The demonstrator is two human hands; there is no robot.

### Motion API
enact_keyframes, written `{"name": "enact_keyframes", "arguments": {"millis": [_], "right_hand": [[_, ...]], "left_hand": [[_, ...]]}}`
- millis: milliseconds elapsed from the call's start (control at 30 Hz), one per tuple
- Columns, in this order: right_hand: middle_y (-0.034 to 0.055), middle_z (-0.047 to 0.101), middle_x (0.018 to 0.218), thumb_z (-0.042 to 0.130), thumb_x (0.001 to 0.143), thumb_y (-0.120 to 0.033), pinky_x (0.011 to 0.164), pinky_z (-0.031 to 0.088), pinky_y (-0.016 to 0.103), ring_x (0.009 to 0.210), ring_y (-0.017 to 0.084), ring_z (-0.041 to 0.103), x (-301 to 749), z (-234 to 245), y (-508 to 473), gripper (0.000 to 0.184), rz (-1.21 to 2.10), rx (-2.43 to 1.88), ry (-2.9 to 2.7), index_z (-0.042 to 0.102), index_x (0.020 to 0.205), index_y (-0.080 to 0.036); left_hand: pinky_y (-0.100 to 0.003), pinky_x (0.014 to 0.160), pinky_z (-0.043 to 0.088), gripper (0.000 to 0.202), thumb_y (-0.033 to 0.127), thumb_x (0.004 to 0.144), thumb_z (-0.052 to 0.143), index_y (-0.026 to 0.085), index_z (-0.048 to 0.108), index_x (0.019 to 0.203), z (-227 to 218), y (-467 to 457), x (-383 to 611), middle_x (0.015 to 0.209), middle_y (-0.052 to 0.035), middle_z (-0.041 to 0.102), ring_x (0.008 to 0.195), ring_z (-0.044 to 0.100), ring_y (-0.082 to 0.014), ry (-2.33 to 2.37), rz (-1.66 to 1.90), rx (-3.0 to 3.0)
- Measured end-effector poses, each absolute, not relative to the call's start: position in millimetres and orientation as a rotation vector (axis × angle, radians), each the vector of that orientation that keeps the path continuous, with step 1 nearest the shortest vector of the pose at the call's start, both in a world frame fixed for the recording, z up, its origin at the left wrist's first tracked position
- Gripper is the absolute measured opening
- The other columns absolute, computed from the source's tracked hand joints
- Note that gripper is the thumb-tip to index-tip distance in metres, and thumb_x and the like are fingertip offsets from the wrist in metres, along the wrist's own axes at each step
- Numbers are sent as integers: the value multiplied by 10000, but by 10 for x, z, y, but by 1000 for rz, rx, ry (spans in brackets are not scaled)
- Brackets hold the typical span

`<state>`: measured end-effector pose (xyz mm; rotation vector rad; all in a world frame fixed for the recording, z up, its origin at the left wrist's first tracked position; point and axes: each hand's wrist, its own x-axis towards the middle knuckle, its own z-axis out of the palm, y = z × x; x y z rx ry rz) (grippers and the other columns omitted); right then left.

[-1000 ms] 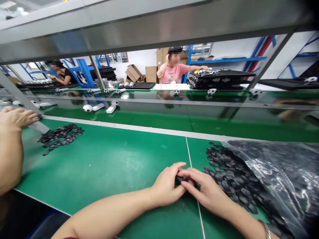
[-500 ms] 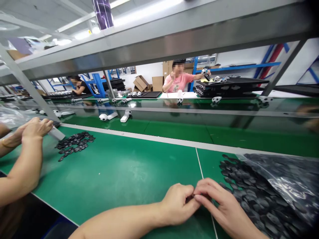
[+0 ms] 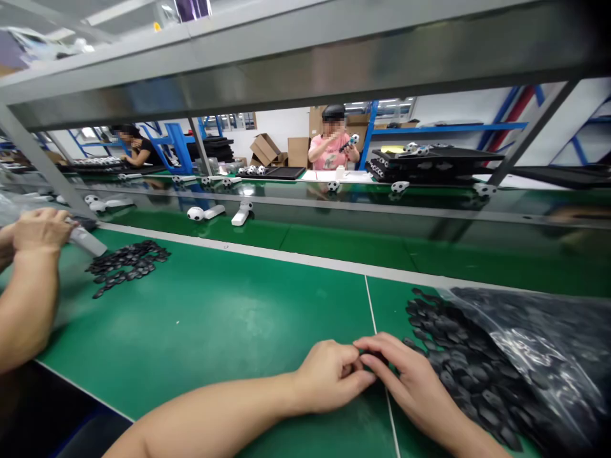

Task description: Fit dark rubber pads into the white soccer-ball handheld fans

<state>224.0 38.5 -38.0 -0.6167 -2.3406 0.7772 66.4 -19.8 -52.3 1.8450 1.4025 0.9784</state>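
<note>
Over the green tabletop [image 3: 229,318], my left hand [image 3: 329,375] is closed, thumb against curled fingers. Touching it at the fingertips is my right hand [image 3: 405,372], its thumb and fingers pinched together. Something small and dark seems to sit between the fingers, mostly hidden, and I cannot make out what it is. Just right of my right hand lies a heap of small flat black pieces [image 3: 470,375], spilling from a clear plastic bag [image 3: 539,356].
At left, a co-worker's hand [image 3: 41,229] holds a white piece [image 3: 88,240] beside a smaller pile of black pieces [image 3: 126,264]. White parts with football-patterned balls [image 3: 242,214] lie on the belt [image 3: 324,245]. A metal beam [image 3: 286,83] crosses above. Another person [image 3: 329,149] sits opposite.
The view has shifted slightly, and my joined hands appear a little further left and higher. The person opposite has drawn the football-patterned item inward, bringing both hands together.
</note>
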Motion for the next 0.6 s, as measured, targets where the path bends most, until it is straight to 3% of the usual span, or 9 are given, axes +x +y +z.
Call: {"name": "enact_keyframes", "arguments": {"millis": [600], "right_hand": [[37, 615, 846, 435, 891, -209, 730, 467, 239, 805, 127, 579, 2216, -259, 324, 165, 810, -655, -2353, 591, 942, -198]], "left_hand": [[-200, 503, 268, 275, 237, 764, 533, 163, 412, 528, -460, -209, 675, 471, 70, 342, 475, 359, -72, 1472, 909, 1853]]}}
